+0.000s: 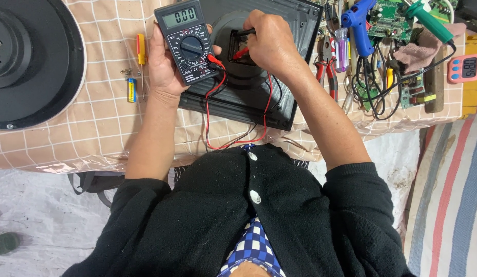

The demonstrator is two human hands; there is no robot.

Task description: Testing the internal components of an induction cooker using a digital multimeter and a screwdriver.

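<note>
Nearest, two leads, one red and one black, loop off the table edge toward the dark cardigan. Left hand grips one black meter, fingers wrapped behind its case, thumb at its right edge. Right hand pinches both probes, fingertips pressed together, tips set into the recess of one black panel. Judged best practice: keep the probe tips steady and apart, and the display facing up. Left lie one battery, one yellow screwdriver, one black disc. Far right: one blue glue gun, red pliers, one pink timer.
</note>
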